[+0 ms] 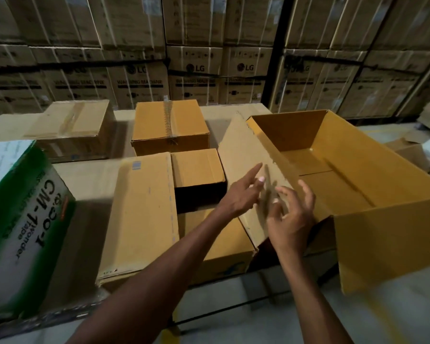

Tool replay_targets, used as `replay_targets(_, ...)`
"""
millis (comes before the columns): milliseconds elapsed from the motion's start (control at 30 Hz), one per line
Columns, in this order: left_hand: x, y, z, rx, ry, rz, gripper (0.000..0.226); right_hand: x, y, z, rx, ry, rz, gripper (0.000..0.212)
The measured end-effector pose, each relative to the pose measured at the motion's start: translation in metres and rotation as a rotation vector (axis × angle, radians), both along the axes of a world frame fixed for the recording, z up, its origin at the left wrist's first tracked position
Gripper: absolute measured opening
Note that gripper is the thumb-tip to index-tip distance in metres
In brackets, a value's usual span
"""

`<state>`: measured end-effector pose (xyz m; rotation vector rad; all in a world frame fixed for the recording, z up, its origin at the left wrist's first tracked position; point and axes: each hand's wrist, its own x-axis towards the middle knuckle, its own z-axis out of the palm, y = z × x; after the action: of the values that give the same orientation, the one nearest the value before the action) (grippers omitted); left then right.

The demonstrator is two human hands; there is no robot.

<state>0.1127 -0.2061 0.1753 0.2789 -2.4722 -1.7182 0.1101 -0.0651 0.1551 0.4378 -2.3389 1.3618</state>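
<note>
- Step in hand, as I read it: readying the open box (382, 244) for packing. It stands at the right with nothing inside and its flaps folded outward.
- My left hand (241, 194) hovers over the left flap (243, 150), fingers straight and spread, gripping nothing. I cannot tell whether the fingertips touch the card.
- My right hand (293, 217) is just beside it, nearer me, with fingers loosely spread and slightly curled. It holds nothing.
- Next move, I judge: press that flap flat and out of the way, then reach left for the small box (196, 165) just beside it. That calls for both hands on its sides and a lift over the flap.
</note>
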Motion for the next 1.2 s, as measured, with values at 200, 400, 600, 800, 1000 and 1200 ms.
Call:
replay_targets(200,-0.009,0.032,-0.037,-0.251,-0.143,-0.184,0.065,-0.008,0.031,-0.026,0.089,-0.219,-0.111,0.033)
replay_targets(400,0.006,0.032,-0.055,-0.549,-0.181,-0.265,0.074,-0.007,0.037,-0.038,0.251,-0.381,-0.073,0.042)
replay_targets(600,0.044,-0.011,-0.063,-0.502,-0.117,-0.021,0.060,0.005,0.002,-0.032,0.041,-0.246,0.087,0.031)
replay_targets(800,0.086,-0.055,-0.063,-0.583,-0.400,0.060,0.047,0.005,-0.090,-0.030,-0.012,-0.542,0.482,0.029)
replay_targets(1000,0.093,-0.048,-0.060,-0.471,-0.491,0.101,0.039,-0.010,-0.174,-0.030,0.080,-1.121,0.837,0.064)
replay_targets(1200,0.098,-0.054,-0.053,-0.512,-0.483,0.233,0.057,0.000,-0.210,-0.020,0.217,-1.071,0.989,0.052)
